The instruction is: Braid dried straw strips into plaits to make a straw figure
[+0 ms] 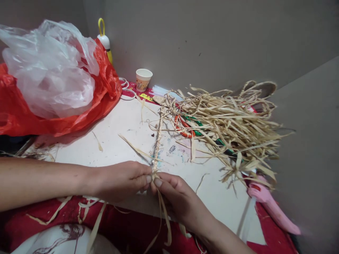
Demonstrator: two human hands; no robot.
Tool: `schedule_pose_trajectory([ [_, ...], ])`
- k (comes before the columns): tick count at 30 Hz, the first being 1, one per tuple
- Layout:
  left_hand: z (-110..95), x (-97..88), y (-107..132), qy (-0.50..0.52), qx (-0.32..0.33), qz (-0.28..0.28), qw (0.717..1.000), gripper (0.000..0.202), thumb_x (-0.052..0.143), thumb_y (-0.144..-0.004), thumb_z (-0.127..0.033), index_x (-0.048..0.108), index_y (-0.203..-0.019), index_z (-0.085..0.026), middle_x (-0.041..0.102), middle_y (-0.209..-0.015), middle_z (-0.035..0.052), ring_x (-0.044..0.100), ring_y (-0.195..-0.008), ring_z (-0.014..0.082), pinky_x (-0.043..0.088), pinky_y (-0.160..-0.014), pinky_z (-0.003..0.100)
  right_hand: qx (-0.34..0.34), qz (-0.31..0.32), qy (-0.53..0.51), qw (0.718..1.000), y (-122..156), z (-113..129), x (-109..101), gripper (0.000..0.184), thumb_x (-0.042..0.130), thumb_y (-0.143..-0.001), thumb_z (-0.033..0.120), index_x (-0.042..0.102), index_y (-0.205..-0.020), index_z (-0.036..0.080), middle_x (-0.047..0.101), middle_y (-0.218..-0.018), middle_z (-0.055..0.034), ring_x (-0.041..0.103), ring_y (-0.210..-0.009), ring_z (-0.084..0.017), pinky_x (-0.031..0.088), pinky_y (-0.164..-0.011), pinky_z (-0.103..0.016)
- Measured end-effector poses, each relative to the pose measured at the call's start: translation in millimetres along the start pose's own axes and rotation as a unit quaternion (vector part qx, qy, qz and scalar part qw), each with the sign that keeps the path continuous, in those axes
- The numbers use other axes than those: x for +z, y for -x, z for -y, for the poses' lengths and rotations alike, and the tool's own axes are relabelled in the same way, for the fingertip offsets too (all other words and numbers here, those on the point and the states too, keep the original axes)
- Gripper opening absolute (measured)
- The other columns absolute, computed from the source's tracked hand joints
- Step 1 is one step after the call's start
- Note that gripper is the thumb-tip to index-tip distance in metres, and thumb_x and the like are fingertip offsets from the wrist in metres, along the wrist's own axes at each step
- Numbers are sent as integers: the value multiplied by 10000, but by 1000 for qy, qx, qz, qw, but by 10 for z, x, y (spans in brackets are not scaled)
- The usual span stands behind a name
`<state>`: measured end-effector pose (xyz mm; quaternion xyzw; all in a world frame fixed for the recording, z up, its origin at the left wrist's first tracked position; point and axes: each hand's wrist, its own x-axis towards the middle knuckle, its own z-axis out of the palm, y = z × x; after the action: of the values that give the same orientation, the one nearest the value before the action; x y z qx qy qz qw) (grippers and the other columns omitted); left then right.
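Observation:
A thin braid of pale dried straw [157,143] runs from the straw heap toward me, over the white board. My left hand [129,179] pinches its near end between thumb and fingers. Right beside it, my right hand [172,188] grips the same end, the two thumbs almost touching. Loose straw strands [164,215] hang down below my fingers toward the board's front edge. A single flat strip of straw [137,150] lies on the board just beyond my left hand.
A large straw heap [233,123] covers red-handled scissors [182,128] at the right. A pink glue gun [272,208] lies at the right edge. Red and clear plastic bags [108,83] fill the left. A paper cup [143,80] and a yellow-white bottle [104,41] stand behind.

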<state>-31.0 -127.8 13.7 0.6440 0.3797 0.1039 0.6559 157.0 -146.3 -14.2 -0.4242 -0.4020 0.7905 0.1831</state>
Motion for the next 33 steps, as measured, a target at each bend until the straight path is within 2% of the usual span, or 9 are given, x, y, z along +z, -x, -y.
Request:
schedule_pose_trajectory([
  [2,2,-25,-10,36,3,29,999,265,366,-904,-325,543,-772,-178,484,-731,-16,431,-715,119,364,-715,214,-12,-7,35,999,3,2,-13,366,536,-852,498,513,-683,174,305,-467,76,223,-408,-52,177,-400,-188],
  [4,-1,-54,-22,68,-6,56,996,253,380,-901,-326,540,-776,-176,440,-705,-23,388,-674,113,349,-681,218,-34,-13,79,996,7,6,-24,349,511,-875,476,539,-703,174,372,-503,53,315,-458,-71,252,-441,-190],
  [7,4,-81,-47,106,-26,70,992,253,387,-899,-330,541,-783,-166,416,-700,-26,355,-644,106,328,-643,225,-91,-10,143,985,12,18,-27,323,451,-921,418,570,-747,174,541,-677,-9,496,-678,-125,391,-621,-217],
  [10,24,-72,-71,115,-39,67,990,266,400,-889,-340,543,-755,-160,442,-692,-27,349,-611,96,308,-600,225,-140,-7,213,967,20,36,-11,329,386,-953,369,601,-805,170,599,-812,-36,530,-800,-150,408,-745,-247],
  [15,37,-12,-77,107,-54,20,993,274,424,-837,-316,462,-606,-174,346,-571,-56,263,-538,84,236,-510,227,-169,-42,373,911,72,50,12,296,348,-964,319,568,-823,181,592,-768,-26,521,-701,-141,380,-666,-244],
  [20,11,28,-43,55,-47,-11,997,228,379,-791,-215,499,-601,-171,336,-574,-56,275,-536,76,253,-497,208,-133,-103,487,857,143,51,-26,266,360,-956,363,499,-791,207,548,-664,-5,456,-583,-131,305,-579,-257],
  [22,1,46,-30,47,-30,-22,998,226,372,-788,-198,493,-599,-168,330,-577,-58,274,-538,71,260,-501,200,-140,-117,475,861,161,67,-23,286,378,-947,368,458,-727,203,495,-620,9,418,-560,-120,291,-560,-250],
  [27,-12,111,-20,57,-30,-46,997,260,399,-823,-278,498,-616,-157,362,-572,-54,305,-559,71,257,-500,190,-133,-90,315,935,196,75,95,307,380,-938,333,458,-682,181,392,-602,34,342,-568,-98,290,-516,-211],
  [33,-5,148,-33,65,-20,-52,996,240,412,-799,-244,492,-593,-151,372,-552,-61,301,-538,59,258,-484,173,-110,-115,255,954,218,-3,179,310,414,-909,309,446,-632,174,362,-529,52,305,-494,-71,260,-463,-197],
])
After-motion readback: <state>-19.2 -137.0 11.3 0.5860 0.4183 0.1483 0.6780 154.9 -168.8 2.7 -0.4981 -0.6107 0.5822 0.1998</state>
